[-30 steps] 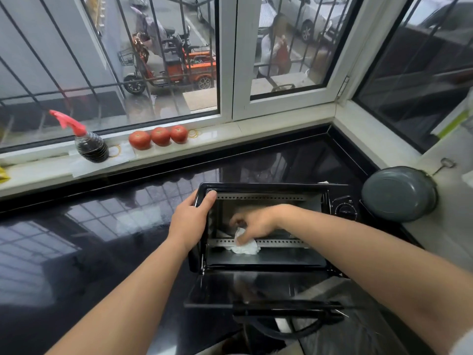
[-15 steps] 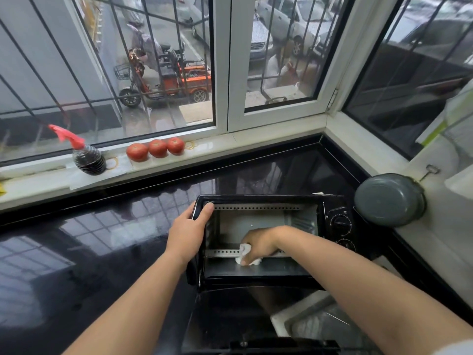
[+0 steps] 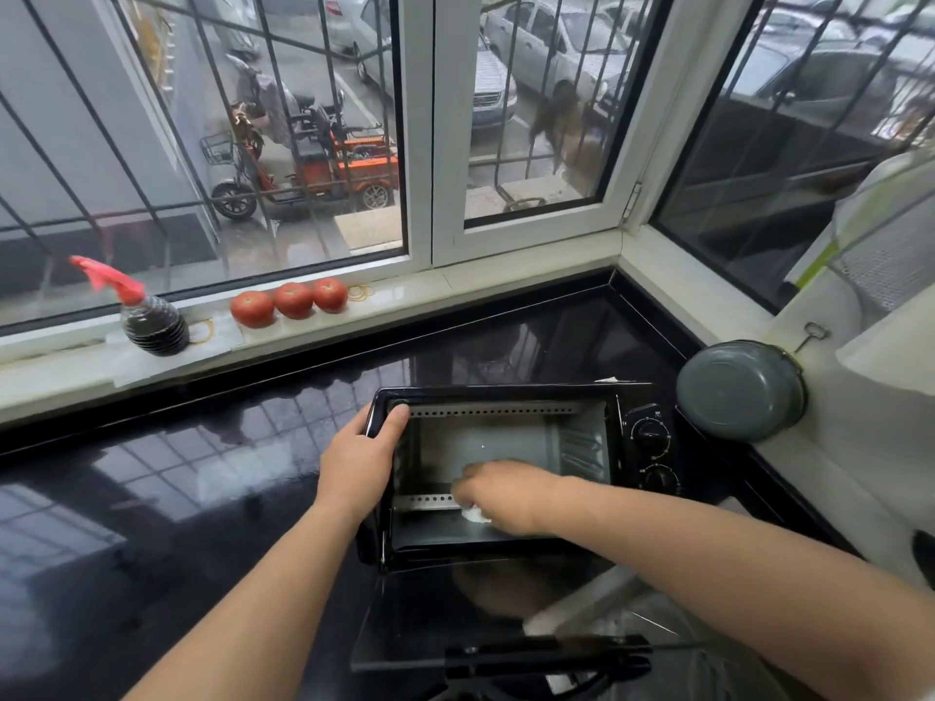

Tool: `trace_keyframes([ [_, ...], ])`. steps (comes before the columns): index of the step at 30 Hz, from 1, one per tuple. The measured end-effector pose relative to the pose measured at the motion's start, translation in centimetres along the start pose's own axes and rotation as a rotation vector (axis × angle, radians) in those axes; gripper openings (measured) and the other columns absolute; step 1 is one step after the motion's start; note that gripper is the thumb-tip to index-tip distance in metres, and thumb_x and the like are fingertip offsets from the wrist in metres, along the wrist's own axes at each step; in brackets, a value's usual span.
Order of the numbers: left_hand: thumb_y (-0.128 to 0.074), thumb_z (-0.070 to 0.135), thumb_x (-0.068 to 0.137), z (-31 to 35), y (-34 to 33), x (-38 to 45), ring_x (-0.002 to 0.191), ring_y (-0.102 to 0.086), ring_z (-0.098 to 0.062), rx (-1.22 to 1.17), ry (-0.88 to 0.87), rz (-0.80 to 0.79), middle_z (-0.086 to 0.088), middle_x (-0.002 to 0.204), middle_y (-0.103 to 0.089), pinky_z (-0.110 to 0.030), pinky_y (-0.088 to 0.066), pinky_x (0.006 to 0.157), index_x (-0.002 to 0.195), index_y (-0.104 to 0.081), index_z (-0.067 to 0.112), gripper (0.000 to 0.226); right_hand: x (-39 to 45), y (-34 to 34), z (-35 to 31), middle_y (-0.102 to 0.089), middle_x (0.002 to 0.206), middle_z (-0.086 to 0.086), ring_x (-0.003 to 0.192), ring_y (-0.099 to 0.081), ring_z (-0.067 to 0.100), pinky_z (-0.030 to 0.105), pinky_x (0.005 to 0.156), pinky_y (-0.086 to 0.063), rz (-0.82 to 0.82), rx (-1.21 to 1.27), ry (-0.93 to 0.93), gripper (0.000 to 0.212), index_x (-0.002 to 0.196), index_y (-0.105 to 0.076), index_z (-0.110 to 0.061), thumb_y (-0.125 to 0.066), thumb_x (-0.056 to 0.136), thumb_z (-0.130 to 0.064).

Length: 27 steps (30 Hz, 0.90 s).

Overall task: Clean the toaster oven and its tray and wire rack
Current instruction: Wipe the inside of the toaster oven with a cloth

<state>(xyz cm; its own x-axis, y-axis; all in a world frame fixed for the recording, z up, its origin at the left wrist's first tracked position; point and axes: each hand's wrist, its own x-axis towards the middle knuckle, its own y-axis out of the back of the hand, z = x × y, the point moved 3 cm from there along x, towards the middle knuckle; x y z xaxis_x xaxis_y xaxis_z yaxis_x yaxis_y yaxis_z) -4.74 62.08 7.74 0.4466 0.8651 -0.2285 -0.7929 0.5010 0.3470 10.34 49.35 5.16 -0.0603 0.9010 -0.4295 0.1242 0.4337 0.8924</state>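
- Glossy black countertop [image 3: 152, 498] under a barred corner window carries the toaster oven [image 3: 511, 473], its door [image 3: 455, 614] dropped open toward the viewer.
- Inside the cavity, the right hand [image 3: 498, 493] is closed on a white wad of paper [image 3: 475, 514] pressed near the lower perforated rail.
- The oven's top left corner is clamped by the left hand [image 3: 362, 462].
- Interior wiping is judged underway; tray and wire rack are not seen, so presumably remain.
- Since half a second ago, the wiping hand has been shifted slightly; the left grip is unchanged.
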Motion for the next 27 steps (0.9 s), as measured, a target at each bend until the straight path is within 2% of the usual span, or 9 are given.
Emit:
trace_keyframes([
  [2, -0.059, 0.062, 0.095, 0.1, -0.1, -0.1, 0.09, -0.064, -0.005, 0.047, -0.046, 0.036, 0.026, 0.084, -0.07, -0.023, -0.043, 0.069, 0.09, -0.065, 0.064, 0.008, -0.3, -0.2, -0.7, -0.061, 0.108, 0.009, 0.09, -0.062, 0.035, 0.04, 0.072, -0.05, 0.038, -0.047, 0.029, 0.027, 0.106, -0.065, -0.014, -0.06, 0.084, 0.001],
  [3, -0.06, 0.059, 0.096, 0.0, -0.2, -0.2, 0.094, -0.065, -0.01, 0.065, -0.069, 0.06, 0.022, 0.088, -0.071, -0.027, -0.046, 0.073, 0.098, -0.065, 0.06, 0.006, -0.4, -0.2, -0.8, -0.062, 0.108, 0.009, 0.091, -0.063, 0.035, 0.04, 0.073, -0.052, 0.061, -0.035, 0.016, 0.026, 0.106, -0.068, -0.015, -0.061, 0.085, -0.001],
  [6, -0.06, 0.05, 0.098, -0.1, -0.2, -0.8, 0.122, -0.058, -0.019, 0.143, -0.135, 0.145, 0.009, 0.13, -0.065, -0.042, -0.049, 0.102, 0.137, -0.059, 0.039, 0.041, -0.6, -0.2, -1.2, -0.067, 0.109, 0.013, 0.094, -0.063, 0.038, 0.041, 0.079, -0.054, 0.08, 0.078, -0.034, 0.022, 0.106, -0.071, -0.014, -0.059, 0.089, -0.006],
  [8, -0.058, 0.044, 0.101, 0.1, -0.3, -1.1, 0.128, -0.055, -0.02, 0.191, -0.171, 0.168, 0.005, 0.141, -0.059, -0.041, -0.046, 0.104, 0.147, -0.05, 0.035, 0.048, -1.1, -0.3, -1.0, -0.068, 0.111, 0.014, 0.098, -0.064, 0.038, 0.041, 0.083, -0.054, 0.035, 0.117, -0.082, 0.024, 0.111, -0.073, -0.013, -0.059, 0.092, -0.008],
  [12, -0.051, 0.043, 0.104, 0.1, -0.6, -0.2, 0.115, -0.058, -0.023, 0.237, -0.129, 0.084, 0.0, 0.133, -0.064, -0.039, -0.046, 0.089, 0.149, -0.041, 0.04, 0.046, -2.8, 0.1, 0.1, -0.067, 0.112, 0.019, 0.098, -0.065, 0.038, 0.041, 0.084, -0.056, -0.101, 0.047, -0.225, 0.031, 0.116, -0.072, -0.01, -0.058, 0.089, -0.001],
  [16, -0.051, 0.043, 0.104, 0.3, -0.6, 0.2, 0.109, -0.051, -0.018, 0.228, -0.109, 0.065, -0.001, 0.137, -0.062, -0.037, -0.04, 0.088, 0.149, -0.041, 0.038, 0.046, -6.1, 0.8, 2.0, -0.068, 0.104, 0.018, 0.094, -0.066, 0.036, 0.04, 0.079, -0.057, -0.263, -0.154, -0.34, 0.019, 0.102, -0.066, -0.002, -0.056, 0.086, 0.002],
  [20, -0.051, 0.046, 0.103, -0.1, -0.5, -0.3, 0.111, -0.057, -0.024, 0.236, -0.123, 0.085, -0.001, 0.134, -0.063, -0.041, -0.044, 0.088, 0.146, -0.041, 0.041, 0.045, -7.3, 0.3, 1.9, -0.065, 0.108, 0.015, 0.096, -0.065, 0.035, 0.04, 0.076, -0.055, -0.364, -0.245, -0.361, 0.021, 0.105, -0.065, -0.003, -0.055, 0.088, 0.002],
  [24, -0.05, 0.047, 0.103, -0.1, -0.5, -0.7, 0.116, -0.059, -0.032, 0.255, -0.123, 0.082, -0.002, 0.131, -0.064, -0.047, -0.047, 0.094, 0.146, -0.041, 0.041, 0.044, -6.8, 0.1, 0.7, -0.051, 0.076, 0.006, 0.065, -0.051, 0.025, 0.037, 0.063, -0.046, -0.426, -0.325, -0.336, 0.01, 0.086, -0.056, -0.007, -0.054, 0.089, 0.001],
  [27, -0.049, 0.046, 0.104, 0.2, -0.6, -0.6, 0.115, -0.059, -0.031, 0.272, -0.101, 0.082, -0.003, 0.13, -0.064, -0.045, -0.044, 0.091, 0.146, -0.041, 0.04, 0.043, -7.0, 0.4, 0.7, -0.048, 0.073, 0.007, 0.059, -0.046, 0.024, 0.036, 0.062, -0.046, -0.44, -0.308, -0.312, 0.02, 0.072, -0.047, -0.007, -0.054, 0.088, 0.004],
])
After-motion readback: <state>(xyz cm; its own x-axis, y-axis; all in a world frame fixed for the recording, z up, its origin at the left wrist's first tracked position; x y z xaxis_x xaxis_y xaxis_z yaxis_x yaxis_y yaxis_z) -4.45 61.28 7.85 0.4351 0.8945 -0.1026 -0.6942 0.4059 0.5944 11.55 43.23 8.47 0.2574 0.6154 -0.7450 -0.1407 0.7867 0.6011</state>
